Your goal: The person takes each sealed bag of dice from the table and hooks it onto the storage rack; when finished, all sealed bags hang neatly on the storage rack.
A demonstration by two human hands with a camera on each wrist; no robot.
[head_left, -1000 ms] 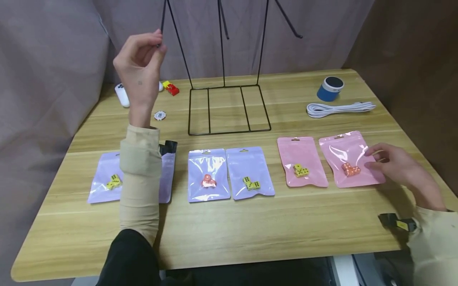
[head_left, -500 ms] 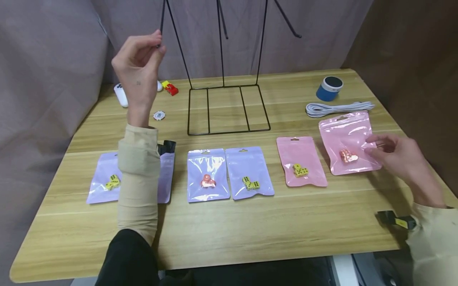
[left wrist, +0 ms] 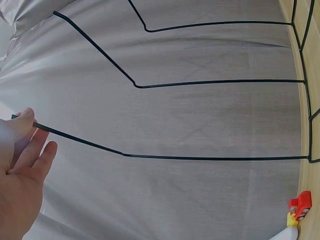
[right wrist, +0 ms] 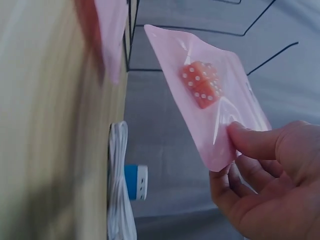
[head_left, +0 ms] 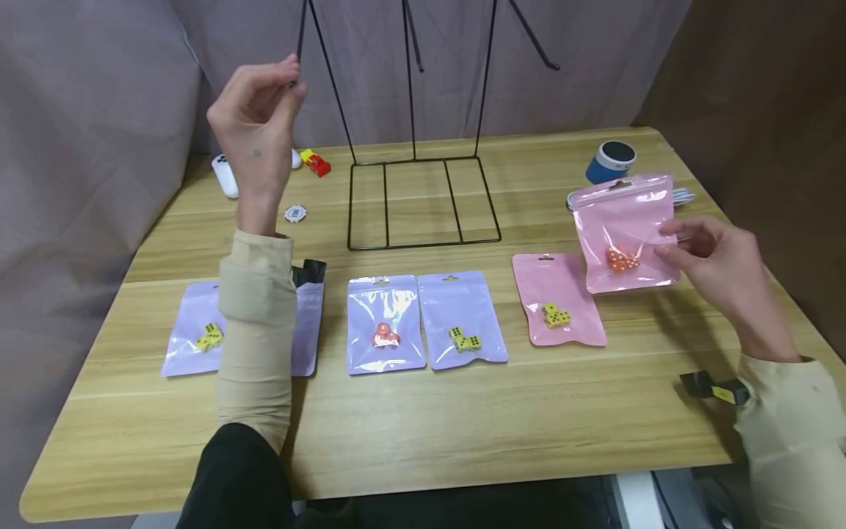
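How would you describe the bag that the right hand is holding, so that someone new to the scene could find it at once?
Start at the black wire rack standing at the back of the wooden table, then look to its right. There the right hand pinches a pink bag by its edge, lifted off the table. It holds orange dice, while the pink bag lying flat beside it holds yellow ones.

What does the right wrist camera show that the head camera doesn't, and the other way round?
Only the right wrist view shows the thumb pressed on the pink bag's edge and the white pips on its orange dice. Only the head view shows the left hand pinching a black rack arm, plus the purple bags on the table. Both show the right hand holding that bag off the table, the white cable and the blue cylinder.
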